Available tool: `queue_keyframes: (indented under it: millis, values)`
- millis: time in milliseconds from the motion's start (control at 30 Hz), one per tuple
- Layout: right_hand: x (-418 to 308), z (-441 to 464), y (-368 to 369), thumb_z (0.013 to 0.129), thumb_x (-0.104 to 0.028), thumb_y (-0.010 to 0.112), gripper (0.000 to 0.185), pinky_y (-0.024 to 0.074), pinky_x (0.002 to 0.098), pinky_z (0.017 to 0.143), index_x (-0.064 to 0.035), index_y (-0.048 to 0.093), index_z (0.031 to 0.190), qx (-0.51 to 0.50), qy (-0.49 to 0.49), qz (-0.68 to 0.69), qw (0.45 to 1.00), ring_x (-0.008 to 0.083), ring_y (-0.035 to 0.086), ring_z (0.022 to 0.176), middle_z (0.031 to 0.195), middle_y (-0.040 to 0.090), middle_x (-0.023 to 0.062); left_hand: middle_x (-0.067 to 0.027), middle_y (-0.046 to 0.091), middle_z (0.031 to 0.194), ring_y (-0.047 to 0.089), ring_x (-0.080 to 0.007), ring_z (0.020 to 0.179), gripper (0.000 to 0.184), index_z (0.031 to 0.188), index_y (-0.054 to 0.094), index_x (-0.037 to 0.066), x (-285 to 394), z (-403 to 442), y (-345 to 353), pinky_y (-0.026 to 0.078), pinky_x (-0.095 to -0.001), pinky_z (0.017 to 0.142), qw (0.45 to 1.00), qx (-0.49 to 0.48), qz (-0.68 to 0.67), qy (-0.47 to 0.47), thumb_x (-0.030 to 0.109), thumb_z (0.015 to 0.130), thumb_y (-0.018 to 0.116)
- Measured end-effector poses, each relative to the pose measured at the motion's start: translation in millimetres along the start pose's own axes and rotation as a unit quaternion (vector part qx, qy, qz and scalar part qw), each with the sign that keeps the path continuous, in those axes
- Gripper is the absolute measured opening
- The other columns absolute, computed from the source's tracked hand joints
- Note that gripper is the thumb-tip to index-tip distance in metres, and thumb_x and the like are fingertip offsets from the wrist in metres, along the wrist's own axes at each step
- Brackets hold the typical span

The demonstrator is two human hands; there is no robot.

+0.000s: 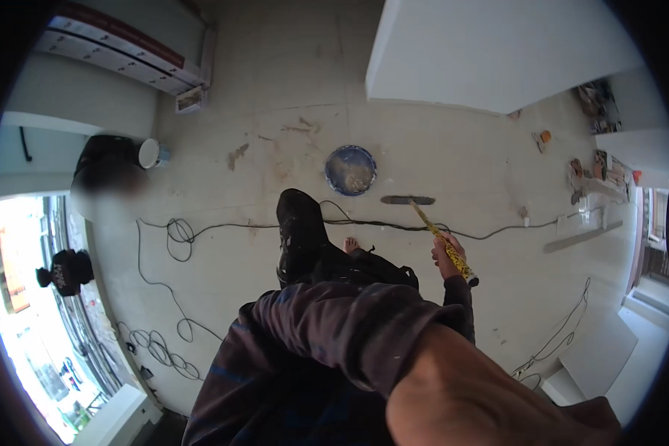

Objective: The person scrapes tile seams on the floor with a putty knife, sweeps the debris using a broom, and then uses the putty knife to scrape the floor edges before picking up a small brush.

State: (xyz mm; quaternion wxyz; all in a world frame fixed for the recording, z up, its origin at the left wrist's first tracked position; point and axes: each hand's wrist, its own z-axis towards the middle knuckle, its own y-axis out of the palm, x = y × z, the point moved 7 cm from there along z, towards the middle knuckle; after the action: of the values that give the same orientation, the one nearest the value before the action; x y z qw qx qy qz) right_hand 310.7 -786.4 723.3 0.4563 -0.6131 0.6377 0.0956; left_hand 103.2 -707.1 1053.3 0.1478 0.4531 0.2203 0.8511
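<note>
My right hand (447, 256) is closed around the yellow, dark-speckled handle of a scraper-like tool (424, 217). A long, narrow dark head sits at the tool's far end, close above the floor or touching it; I cannot tell which. Left of that head stands a round blue bucket (351, 170) with a pale, smeared inside. A sleeved left arm (349, 327) crosses my body, and its bare forearm fills the lower right; the left hand itself is out of sight. My black shoe (301, 230) is just below the bucket.
Black cables (253, 224) run across the tiled floor (290, 82) and coil at left. A blurred person (108, 178) is beside a white bucket (152, 153). A white panel (483, 52) juts in at upper right; long boxes (119, 48) lie upper left.
</note>
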Motion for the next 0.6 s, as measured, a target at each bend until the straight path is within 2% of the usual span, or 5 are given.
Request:
queue_keyframes:
  millis: [267, 300, 400, 533, 600]
  values:
    - [-152.6, 12.5, 90.9, 0.084, -0.014, 0.068, 0.027, 0.0510, 0.0255, 0.058, -0.0081, 0.057, 0.108, -0.001, 0.114, 0.454, 0.883, 0.0141, 0.062, 0.067, 0.080, 0.064, 0.0068, -0.0143, 0.036, 0.147, 0.046, -0.0263, 0.124, 0.060, 0.145, 0.032, 0.002, 94.8, -55.6, -164.3, 0.040, -0.0374, 0.099, 0.998, 0.055, 0.020, 0.016, 0.042, 0.101, 0.036]
    - [-146.6, 65.5, 83.5, 0.081, -0.012, 0.068, 0.032, 0.0520, 0.0257, 0.061, -0.0075, 0.055, 0.110, -0.040, -0.004, 0.152, 0.988, 0.0173, 0.064, 0.074, 0.088, 0.063, 0.0106, -0.0142, 0.042, 0.143, 0.048, -0.0269, 0.122, 0.057, 0.143, 0.036, 0.003, 92.9, -90.8, -210.9, 0.039, -0.0380, 0.100, 0.987, 0.125, 0.095, -0.034, 0.040, 0.101, 0.041]
    - [-223.8, 72.4, 123.8, 0.082, -0.011, 0.066, 0.034, 0.0527, 0.0267, 0.063, -0.0069, 0.054, 0.113, -0.031, 0.039, 0.157, 0.986, 0.0190, 0.064, 0.080, 0.092, 0.062, 0.0127, -0.0201, 0.057, 0.124, 0.059, -0.0331, 0.107, 0.051, 0.130, 0.047, 0.000, 61.3, -265.5, -351.6, 0.047, -0.0411, 0.091, 0.801, 0.455, 0.285, -0.265, 0.034, 0.093, 0.057]
    - [-305.3, 102.3, 173.1, 0.083, -0.012, 0.065, 0.028, 0.0546, 0.0271, 0.065, -0.0055, 0.055, 0.109, -0.015, 0.075, 0.200, 0.977, 0.0233, 0.066, 0.084, 0.096, 0.064, 0.0155, -0.0235, 0.059, 0.116, 0.056, -0.0400, 0.108, 0.054, 0.119, 0.052, -0.001, 51.6, -529.6, -429.1, 0.046, -0.0487, 0.090, 0.476, 0.419, 0.498, -0.591, 0.041, 0.085, 0.060]
    - [-368.0, 106.9, 207.1, 0.092, -0.027, 0.053, 0.030, 0.0555, 0.0305, 0.071, -0.0055, 0.054, 0.113, -0.090, 0.070, 0.423, 0.899, 0.0324, 0.065, 0.097, 0.108, 0.063, 0.0253, -0.0242, 0.060, 0.115, 0.056, -0.0404, 0.108, 0.056, 0.118, 0.053, -0.001, 75.4, -587.4, -433.2, 0.045, -0.0492, 0.092, 0.464, 0.443, 0.468, -0.608, 0.044, 0.084, 0.060]
